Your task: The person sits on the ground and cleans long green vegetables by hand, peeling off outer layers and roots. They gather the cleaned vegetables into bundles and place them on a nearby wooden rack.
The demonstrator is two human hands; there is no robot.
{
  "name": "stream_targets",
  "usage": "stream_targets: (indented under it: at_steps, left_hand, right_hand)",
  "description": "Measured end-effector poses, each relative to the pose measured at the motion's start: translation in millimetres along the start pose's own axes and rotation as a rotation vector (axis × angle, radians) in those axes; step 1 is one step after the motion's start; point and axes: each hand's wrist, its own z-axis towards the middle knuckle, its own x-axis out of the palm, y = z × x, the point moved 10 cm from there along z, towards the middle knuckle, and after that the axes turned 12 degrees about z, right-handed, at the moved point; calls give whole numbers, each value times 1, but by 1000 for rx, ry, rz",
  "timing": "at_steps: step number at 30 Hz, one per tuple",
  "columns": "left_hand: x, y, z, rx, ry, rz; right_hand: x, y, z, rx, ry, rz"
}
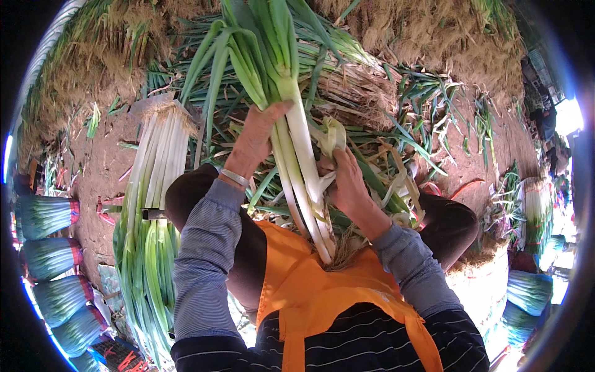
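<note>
My left hand [258, 135], with a bracelet at the wrist, grips a few long leeks [301, 135] around their pale shafts. Their green leaves [265, 42] fan out away from me, while the root ends point down towards my orange apron [320, 293]. In my right hand [348, 186] is a loosened pale outer leaf [333, 132], pinched between thumb and fingers beside the shafts. Thin roots [343, 251] hang over the apron at the lower ends. How far that leaf is still joined to a shaft is hidden by my fingers.
Trimmed leeks [160, 153] lie in a rack on my left. Wrapped bundles [51, 258] line the left rim; others [530, 290] stand at right. Untrimmed leeks with dry roots [432, 42] are heaped ahead. Leaf scraps [423, 116] cover part of the dirt ground [102, 162].
</note>
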Motion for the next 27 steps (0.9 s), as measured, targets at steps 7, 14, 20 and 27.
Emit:
stream_targets:
  at_steps: [7, 14, 20, 27]
  left_hand:
    - [-49, -21, 17, 88, -211, -140]
    - [-59, -13, 8, 56, -245, -127]
    - [-87, -2, 12, -49, -325, -16]
    - [-140, -5, 38, -25, -396, -155]
  right_hand:
    - [-57, 23, -60, 110, -434, -122]
    - [-35, 36, -76, 165, 45, -821]
    - [-39, 24, -115, 321, 297, -1383]
    - [-67, 59, -214, 395, 103, -1218]
